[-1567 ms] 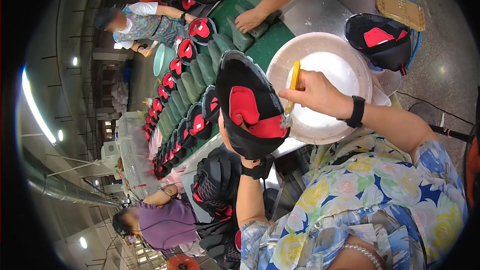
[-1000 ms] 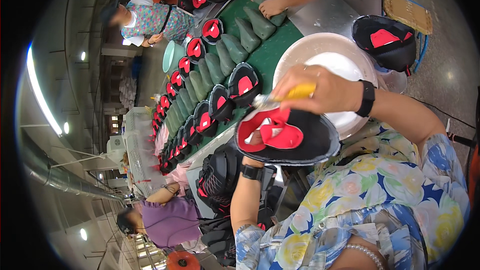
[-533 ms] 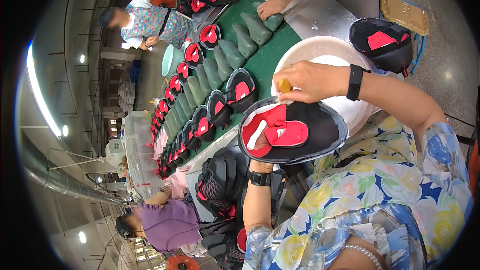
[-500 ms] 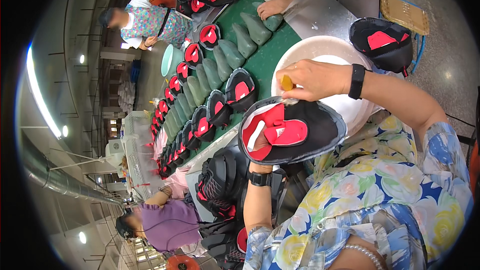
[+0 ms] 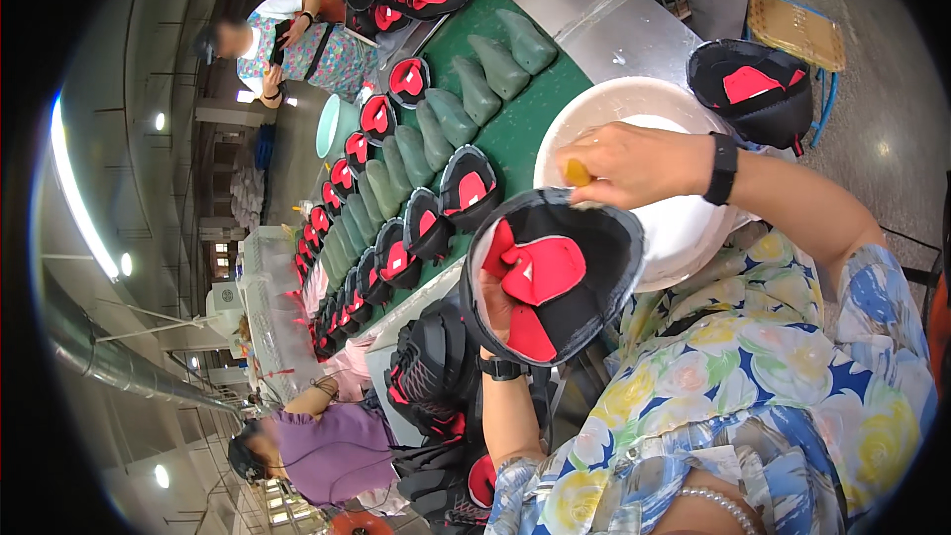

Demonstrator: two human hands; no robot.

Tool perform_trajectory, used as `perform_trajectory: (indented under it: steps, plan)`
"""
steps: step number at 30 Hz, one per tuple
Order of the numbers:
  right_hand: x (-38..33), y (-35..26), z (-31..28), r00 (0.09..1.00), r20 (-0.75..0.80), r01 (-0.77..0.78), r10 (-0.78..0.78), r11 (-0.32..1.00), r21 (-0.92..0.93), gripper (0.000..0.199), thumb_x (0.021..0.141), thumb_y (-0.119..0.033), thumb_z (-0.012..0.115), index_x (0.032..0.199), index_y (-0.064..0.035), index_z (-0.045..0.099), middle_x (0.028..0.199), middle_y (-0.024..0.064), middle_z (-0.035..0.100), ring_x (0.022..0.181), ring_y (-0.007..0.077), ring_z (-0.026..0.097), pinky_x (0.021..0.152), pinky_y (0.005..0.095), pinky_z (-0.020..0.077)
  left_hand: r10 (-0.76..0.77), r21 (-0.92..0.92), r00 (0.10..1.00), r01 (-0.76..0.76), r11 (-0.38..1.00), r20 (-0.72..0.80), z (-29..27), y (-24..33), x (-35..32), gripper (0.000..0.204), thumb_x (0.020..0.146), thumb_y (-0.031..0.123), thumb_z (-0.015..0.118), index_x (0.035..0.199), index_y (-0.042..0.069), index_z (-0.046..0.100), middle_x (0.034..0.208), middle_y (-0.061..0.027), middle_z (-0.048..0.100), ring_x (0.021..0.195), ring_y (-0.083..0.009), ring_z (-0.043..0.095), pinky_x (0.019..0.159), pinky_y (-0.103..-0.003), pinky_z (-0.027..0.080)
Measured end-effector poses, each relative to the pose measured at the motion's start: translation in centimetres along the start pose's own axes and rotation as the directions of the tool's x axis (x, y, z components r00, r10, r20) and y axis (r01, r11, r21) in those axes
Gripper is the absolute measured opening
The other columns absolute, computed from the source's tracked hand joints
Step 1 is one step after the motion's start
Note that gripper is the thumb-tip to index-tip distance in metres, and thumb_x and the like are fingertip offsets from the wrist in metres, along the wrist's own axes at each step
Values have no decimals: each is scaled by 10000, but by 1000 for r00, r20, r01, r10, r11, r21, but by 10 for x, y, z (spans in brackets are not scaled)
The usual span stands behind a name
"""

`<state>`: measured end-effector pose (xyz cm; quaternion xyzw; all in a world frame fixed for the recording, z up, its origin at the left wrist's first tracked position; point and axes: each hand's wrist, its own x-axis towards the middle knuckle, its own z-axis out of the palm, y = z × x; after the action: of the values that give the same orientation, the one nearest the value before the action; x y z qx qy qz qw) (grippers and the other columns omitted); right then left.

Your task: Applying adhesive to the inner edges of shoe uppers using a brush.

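A black shoe upper with a red lining and tongue (image 5: 551,269) is held up in front of me. My left hand (image 5: 495,305) grips it from inside and beneath at its left side, with the fingers partly hidden. Along the upper's far rim, my right hand (image 5: 639,166) is closed around a small brush with a yellow handle (image 5: 577,173). The brush's pale tip is at the grey edge of the upper. Just beyond and below the right hand stands a large whitish basin (image 5: 578,117) with white contents.
Another black upper (image 5: 758,99) sits right of the basin. A green conveyor belt (image 5: 525,109) carries rows of grey-green shoe lasts (image 5: 480,89) and uppers. More uppers (image 5: 426,376) are stacked at its near side. Two people work at the left; a stool (image 5: 797,32) stands far right.
The upper has tilted and turned, its opening facing me more, and the white strip inside no longer shows. The other person's hand on the far lasts has left the view. The right hand still grips the brush.
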<state>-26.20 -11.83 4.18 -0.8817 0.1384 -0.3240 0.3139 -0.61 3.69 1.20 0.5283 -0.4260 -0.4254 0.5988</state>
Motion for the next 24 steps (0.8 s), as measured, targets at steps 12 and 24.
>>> perform_trajectory:
  steps: [12, 24]
  plan:
    - [-23, -57, 42, 985, -175, 54, 9, 934, 353, 198, 854, -193, 678, 913, -44, 561, 788, 147, 636, 741, 319, 641, 676, 371, 497, -83, -187, 929, 15, 982, -360, -39, -22, 16, 548, 876, 234, 693, 1340, 87, 442, 1228, -82, 572, 1027, -213, 624, 818, -350, 570]
    - [-46, -8, 1, 822, -402, -327, 403, 913, 245, 171, 819, -154, 714, 860, -36, 599, 778, 117, 668, 706, 236, 658, 656, 316, 493, 226, 975, 968, -150, 161, 112, -83, -98, 52, 679, 887, 171, 608, 1474, 56, 287, 1462, -167, 348, 1331, -317, 366, 1107, -408, 307]
